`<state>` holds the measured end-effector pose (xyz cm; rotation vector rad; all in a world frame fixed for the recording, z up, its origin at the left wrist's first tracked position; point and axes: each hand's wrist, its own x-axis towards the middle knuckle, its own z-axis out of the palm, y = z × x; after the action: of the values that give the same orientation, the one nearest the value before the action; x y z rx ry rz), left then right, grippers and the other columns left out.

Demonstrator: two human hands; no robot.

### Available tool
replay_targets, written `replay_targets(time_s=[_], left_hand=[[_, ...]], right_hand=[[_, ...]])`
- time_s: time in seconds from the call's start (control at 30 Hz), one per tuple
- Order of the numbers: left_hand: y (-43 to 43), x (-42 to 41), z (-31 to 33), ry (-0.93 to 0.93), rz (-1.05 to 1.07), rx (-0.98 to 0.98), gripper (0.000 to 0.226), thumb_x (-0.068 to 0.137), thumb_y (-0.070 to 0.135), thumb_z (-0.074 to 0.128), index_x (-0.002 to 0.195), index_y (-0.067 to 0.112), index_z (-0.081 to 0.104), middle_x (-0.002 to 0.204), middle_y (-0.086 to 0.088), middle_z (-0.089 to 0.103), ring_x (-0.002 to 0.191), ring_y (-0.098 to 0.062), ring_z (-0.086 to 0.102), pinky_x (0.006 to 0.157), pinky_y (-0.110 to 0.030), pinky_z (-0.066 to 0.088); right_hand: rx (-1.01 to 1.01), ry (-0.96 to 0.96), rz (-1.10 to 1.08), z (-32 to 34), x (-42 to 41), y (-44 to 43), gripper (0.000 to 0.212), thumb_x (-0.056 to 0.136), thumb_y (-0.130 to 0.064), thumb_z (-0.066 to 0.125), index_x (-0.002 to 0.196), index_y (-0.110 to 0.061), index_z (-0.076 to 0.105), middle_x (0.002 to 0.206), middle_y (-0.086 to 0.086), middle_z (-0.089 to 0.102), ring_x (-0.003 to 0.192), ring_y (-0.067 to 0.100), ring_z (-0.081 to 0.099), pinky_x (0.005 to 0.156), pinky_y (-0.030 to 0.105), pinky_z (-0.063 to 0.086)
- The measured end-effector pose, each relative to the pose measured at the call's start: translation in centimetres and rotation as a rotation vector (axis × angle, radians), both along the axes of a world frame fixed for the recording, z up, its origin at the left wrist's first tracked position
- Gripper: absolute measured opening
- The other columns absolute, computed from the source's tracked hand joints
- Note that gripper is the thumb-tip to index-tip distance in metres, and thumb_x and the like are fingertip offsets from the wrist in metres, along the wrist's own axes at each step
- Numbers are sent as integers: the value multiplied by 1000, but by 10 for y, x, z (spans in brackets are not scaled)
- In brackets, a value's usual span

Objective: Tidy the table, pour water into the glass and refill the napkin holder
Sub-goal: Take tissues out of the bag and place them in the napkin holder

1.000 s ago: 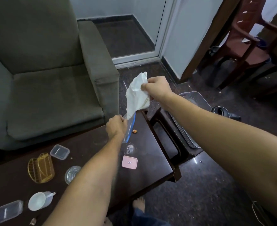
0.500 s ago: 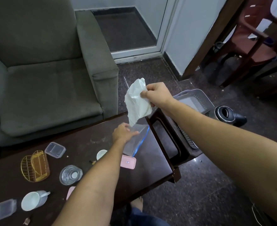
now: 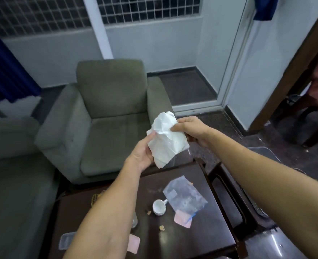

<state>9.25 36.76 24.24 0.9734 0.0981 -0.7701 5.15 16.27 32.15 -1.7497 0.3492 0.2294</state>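
Note:
A crumpled white stack of napkins [image 3: 165,139] is held up above the dark wooden table [image 3: 192,238]. My left hand [image 3: 142,154] grips its lower left side and my right hand [image 3: 191,128] pinches its upper right edge. Flat on the table below lies an empty clear zip bag [image 3: 184,196] with a blue seal. A white cup [image 3: 159,206] rests on its side beside the bag. The gold wire napkin holder [image 3: 95,198] peeks out behind my left forearm, mostly hidden, as is the glass [image 3: 135,221].
Two pink coasters [image 3: 182,219] [image 3: 134,243], a clear plastic lid [image 3: 65,241] and small crumbs [image 3: 161,228] lie on the table. A grey armchair [image 3: 105,116] stands behind it. A dark chair frame [image 3: 227,186] and a grey basket [image 3: 264,152] are at the right.
My left hand let go of the zip bag, which now lies on the table, and rose to take the napkins with my right hand. The camera tilted upward.

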Motion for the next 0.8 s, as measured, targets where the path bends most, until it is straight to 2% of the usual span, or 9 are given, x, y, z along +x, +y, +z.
replay_targets(time_s=[0.1,0.2,0.27,0.33,0.47,0.57,0.63,0.7,0.8], left_hand=[[37,6,29,-80,48,57,48,87,28,80,131,13,68,132,-17,69,120,-34,68,101,-51,55],[78,10,53,-133,168,152,51,83,21,84,130,11,68,126,-16,72,115,-34,71,100,-51,56],[105,10,64,-149,231,182,47,81,17,85,125,10,70,120,-15,75,107,-33,74,87,-47,62],[131,11,73,-165,280,200,44,82,14,85,123,8,70,115,-15,77,103,-32,76,80,-45,63],[178,21,83,-193,349,259,39,82,14,86,118,8,72,109,-14,79,98,-32,77,86,-52,62],[211,26,87,-201,379,308,32,80,14,88,108,11,74,101,-11,80,88,-29,79,72,-43,64],[231,29,88,-210,384,327,34,80,15,88,110,10,73,102,-11,80,91,-30,79,74,-43,64],[246,30,88,-222,387,357,39,80,18,87,115,9,72,108,-11,79,97,-31,77,80,-44,64],[262,30,84,-243,411,426,38,79,26,88,111,13,73,103,-6,80,92,-24,78,72,-34,63]], right_hand=[[53,-7,6,23,5,30,13,68,-27,79,77,-18,80,77,4,66,67,22,57,59,30,44],[79,6,-25,34,11,62,34,60,-37,83,87,-15,81,81,3,70,63,17,63,56,28,48],[70,46,-22,37,14,87,52,57,-42,87,99,-13,78,82,2,70,65,17,63,55,27,48],[82,83,16,38,18,114,59,57,-40,89,107,-12,78,87,4,73,71,21,64,61,29,51],[88,81,84,42,26,168,44,60,-30,89,100,-14,83,86,2,76,73,20,63,71,33,50],[13,55,102,44,33,199,27,66,-26,89,90,-15,84,82,-2,79,63,12,70,59,22,52],[-34,23,95,43,37,216,11,71,-21,87,81,-16,83,81,-3,80,61,9,72,55,21,53],[-46,-13,90,42,40,231,7,75,-17,84,82,-16,83,85,-2,81,67,10,75,59,23,58],[-62,-41,108,39,42,254,12,81,-16,79,92,-16,81,85,-4,80,71,11,76,58,24,56]])
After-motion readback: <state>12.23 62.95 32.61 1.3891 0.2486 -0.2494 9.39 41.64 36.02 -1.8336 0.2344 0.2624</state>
